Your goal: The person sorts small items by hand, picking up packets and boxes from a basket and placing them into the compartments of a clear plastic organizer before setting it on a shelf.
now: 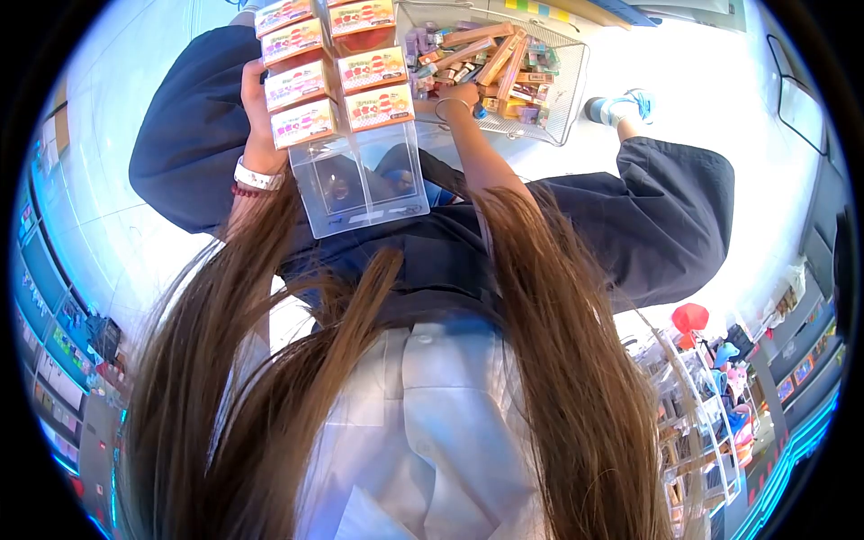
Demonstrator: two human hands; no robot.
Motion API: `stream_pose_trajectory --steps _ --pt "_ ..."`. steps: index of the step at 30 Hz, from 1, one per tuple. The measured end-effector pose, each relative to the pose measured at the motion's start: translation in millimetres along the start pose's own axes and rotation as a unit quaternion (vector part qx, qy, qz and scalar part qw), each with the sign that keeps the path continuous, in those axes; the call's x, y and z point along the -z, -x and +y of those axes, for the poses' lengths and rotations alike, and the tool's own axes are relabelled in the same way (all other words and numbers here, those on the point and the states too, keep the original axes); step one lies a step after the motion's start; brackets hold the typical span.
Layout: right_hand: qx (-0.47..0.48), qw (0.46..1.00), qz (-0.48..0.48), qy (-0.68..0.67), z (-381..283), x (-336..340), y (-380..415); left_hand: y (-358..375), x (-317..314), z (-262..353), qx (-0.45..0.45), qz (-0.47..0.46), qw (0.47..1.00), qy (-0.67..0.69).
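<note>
My left hand (257,112) grips the left side of a clear plastic display case (360,184), its fingers partly hidden behind it. Two columns of small printed boxes (373,67), orange and white with fruit-coloured pictures, fill the upper part of the case. Its lower part shows bare clear plastic. My right hand (461,94) reaches into a wire basket (576,81) at the near left part of the pile. Its fingers look curled among the small cartons (504,58); what they hold, if anything, is hidden. Long orange-brown cartons lie on top of purple and green ones.
My legs in dark trousers (666,193) spread to both sides of the case and basket on the white floor (108,135). Stocked shelves (58,333) stand at the left. A white rack (711,405) with colourful goods is at the lower right. Long hair hangs in front.
</note>
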State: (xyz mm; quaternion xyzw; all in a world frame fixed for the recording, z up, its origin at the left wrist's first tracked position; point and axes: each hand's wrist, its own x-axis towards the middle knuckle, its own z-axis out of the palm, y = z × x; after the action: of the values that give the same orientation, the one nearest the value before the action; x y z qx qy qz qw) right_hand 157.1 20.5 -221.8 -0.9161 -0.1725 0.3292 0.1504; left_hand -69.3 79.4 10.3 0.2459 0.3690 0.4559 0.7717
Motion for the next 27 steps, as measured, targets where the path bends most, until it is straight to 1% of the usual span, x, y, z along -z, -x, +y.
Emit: stream_pose_trajectory --steps 1,2,3,5,6,7,8,9,10,12,13,15,16,17,18,19,20,21,22,23,24,25,26,27 --pt "0.0 1.0 0.0 -0.001 -4 3 -2 -2 3 0 -0.014 0.009 0.999 -0.05" --pt "-0.003 0.998 -0.052 0.036 -9 5 -3 -2 5 0 -0.028 0.018 0.994 -0.1" --pt "-0.006 0.992 -0.104 0.072 -14 8 -3 -2 6 -1 -0.028 0.018 0.994 -0.101" --pt "-0.022 0.994 -0.093 0.061 0 -17 -19 0 4 -3 -0.055 -0.019 0.996 -0.073" --pt "-0.038 0.995 -0.081 0.05 1 -21 -21 1 2 -2 -0.056 -0.02 0.996 -0.073" --pt "-0.037 0.995 -0.08 0.049 5 -24 -23 2 -2 -2 -0.075 -0.015 0.99 -0.116" --pt "0.019 0.993 -0.053 0.105 10 -25 -25 2 -3 -1 -0.094 -0.01 0.983 -0.157" --pt "0.075 0.984 -0.025 0.161 10 -21 -24 2 -3 0 -0.096 -0.01 0.983 -0.158" --pt "0.077 0.984 -0.025 0.161 10 -17 -23 3 -2 0 -0.089 -0.011 0.983 -0.159" --pt "0.117 0.977 -0.116 0.138 10 -6 -27 3 -3 1 -0.083 -0.011 0.984 -0.159" --pt "0.118 0.976 -0.115 0.14 9 -3 -29 3 -4 1 -0.068 -0.013 0.987 -0.142" --pt "0.166 0.97 -0.123 0.128 6 3 -32 5 -8 1 -0.056 -0.014 0.991 -0.123" --pt "0.168 0.969 -0.123 0.13 0 15 -26 5 -11 1 -0.052 -0.071 0.995 -0.048" --pt "0.192 0.959 -0.131 0.162 -7 29 -22 4 -14 2 -0.048 -0.129 0.99 0.025" --pt "0.215 0.947 -0.14 0.193 -15 45 -14 3 -15 4 -0.017 -0.128 0.99 0.058" --pt "0.211 0.944 -0.168 0.192 -16 55 -14 3 -15 3 -0.033 -0.137 0.989 0.04" --pt "0.214 0.943 -0.167 0.192 -19 65 -13 3 -15 2 -0.05 -0.147 0.988 0.021" --pt "0.193 0.95 -0.165 0.183 -21 74 -12 1 -10 0 -0.095 -0.111 0.981 -0.131" --pt "0.172 0.956 -0.162 0.174 -25 82 -13 2 -6 -2 -0.068 -0.099 0.987 -0.11" --pt "0.165 0.951 -0.15 0.216 -29 86 -17 3 -8 -1 -0.049 -0.08 0.991 -0.1" --pt "0.173 0.95 -0.147 0.215 -32 91 -21 4 -11 0 -0.032 -0.061 0.994 -0.09" --pt "0.125 0.966 -0.172 0.146 -35 97 -24 6 -16 1 -0.038 -0.038 0.994 -0.098" --pt "0.076 0.974 -0.197 0.077 -37 107 -23 9 -28 10 0.005 0.004 0.995 -0.095" --pt "0.026 0.975 -0.222 0.008 -36 118 -20 2 -17 7 0.09 -0.033 0.993 0.07"
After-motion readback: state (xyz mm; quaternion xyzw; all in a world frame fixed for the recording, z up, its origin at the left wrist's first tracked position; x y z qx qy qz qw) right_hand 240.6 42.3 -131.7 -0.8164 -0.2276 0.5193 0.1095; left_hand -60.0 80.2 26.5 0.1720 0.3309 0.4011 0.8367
